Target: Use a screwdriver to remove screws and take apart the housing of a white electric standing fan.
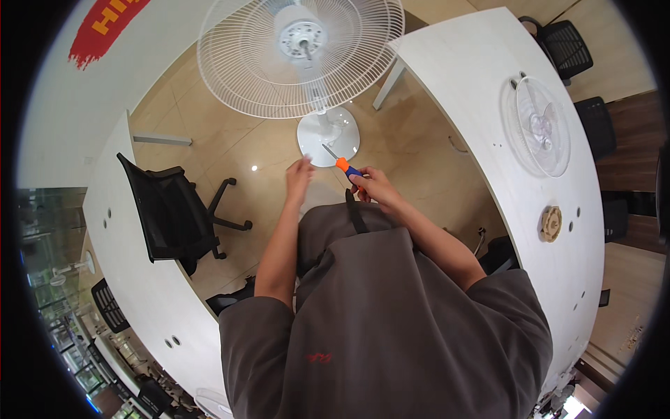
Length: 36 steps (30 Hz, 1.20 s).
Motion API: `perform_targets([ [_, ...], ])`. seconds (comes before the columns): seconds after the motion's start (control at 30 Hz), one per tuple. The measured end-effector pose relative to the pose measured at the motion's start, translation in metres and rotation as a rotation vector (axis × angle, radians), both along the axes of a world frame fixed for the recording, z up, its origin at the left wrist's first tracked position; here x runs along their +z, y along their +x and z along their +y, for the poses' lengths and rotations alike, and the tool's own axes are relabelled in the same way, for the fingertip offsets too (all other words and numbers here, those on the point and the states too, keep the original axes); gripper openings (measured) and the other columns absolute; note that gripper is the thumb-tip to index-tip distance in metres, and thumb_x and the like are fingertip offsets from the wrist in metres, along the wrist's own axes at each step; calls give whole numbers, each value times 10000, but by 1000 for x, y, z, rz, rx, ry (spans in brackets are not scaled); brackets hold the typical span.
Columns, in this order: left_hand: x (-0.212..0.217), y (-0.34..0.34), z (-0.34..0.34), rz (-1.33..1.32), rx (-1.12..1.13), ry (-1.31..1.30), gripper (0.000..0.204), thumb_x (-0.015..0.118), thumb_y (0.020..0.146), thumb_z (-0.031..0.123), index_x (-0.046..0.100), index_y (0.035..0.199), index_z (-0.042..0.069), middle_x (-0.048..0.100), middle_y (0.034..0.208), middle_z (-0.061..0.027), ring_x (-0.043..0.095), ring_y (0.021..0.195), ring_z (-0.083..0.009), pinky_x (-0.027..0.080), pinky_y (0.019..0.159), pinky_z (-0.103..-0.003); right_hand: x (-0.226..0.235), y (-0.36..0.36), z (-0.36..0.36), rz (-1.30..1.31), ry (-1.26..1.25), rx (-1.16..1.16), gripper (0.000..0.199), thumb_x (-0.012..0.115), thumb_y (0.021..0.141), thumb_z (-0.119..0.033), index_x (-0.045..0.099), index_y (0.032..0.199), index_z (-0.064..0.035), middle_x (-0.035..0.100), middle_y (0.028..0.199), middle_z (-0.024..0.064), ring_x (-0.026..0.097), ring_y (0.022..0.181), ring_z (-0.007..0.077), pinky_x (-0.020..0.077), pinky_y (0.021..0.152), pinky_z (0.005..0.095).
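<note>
My right hand (375,187) grips a screwdriver (343,165) with an orange and blue handle, its metal shaft pointing away toward the fan's base. To its left, my left hand (299,183) is raised with its fingers curled together; whether a small thing is in them I cannot make out. Beyond both hands stands a white pedestal fan (302,40), its rear wire grille in place and its motor shaft bare at the centre. Its round white base (344,142) rests on the tiled floor. A black strap (356,213) hangs just under my right hand.
On the long white table (460,70) at the right lie a round white grille with clear fan blades (543,129) and a tan, notched round piece (551,223). A black office chair (171,209) is at the left, beside another white table (132,279).
</note>
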<state>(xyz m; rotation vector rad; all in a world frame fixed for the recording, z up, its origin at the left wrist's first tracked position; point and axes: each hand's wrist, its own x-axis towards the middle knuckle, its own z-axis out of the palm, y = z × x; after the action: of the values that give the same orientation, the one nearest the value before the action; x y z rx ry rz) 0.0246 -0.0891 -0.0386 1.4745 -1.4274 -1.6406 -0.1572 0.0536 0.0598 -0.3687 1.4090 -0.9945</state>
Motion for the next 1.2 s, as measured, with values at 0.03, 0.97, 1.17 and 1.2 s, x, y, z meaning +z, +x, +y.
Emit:
perform_targets([
  [0.03,-27,30,3,-122,53,-82,332,536,954,312,661,926,6,624,738,-35,535,617,-108,433,554,-266,-4,-6,5,-17,-13,-34,387,630,899,-265,500,1133,14,625,763,78,517,527,90,381,440,238],
  [0.97,-91,201,29,-512,-611,-532,360,497,953,308,646,868,-8,693,799,-90,603,593,-174,478,554,-338,-162,-43,112,416,74,-557,242,645,867,-211,569,973,-6,603,714,52,556,602,103,422,510,270],
  [1.17,81,-4,-23,-74,-172,-118,505,450,991,427,573,1157,-34,655,1002,-128,629,868,-164,500,758,-289,11,-33,-29,468,-576,-202,380,666,852,-244,556,1094,28,665,866,201,674,774,285,513,697,356],
  [1.2,99,-25,-26,162,-155,-55,507,451,997,407,524,1212,-47,643,1050,-150,630,886,-182,502,773,-298,20,-23,-49,444,-619,-232,383,666,849,-246,553,1085,34,660,845,208,674,767,298,513,692,362],
])
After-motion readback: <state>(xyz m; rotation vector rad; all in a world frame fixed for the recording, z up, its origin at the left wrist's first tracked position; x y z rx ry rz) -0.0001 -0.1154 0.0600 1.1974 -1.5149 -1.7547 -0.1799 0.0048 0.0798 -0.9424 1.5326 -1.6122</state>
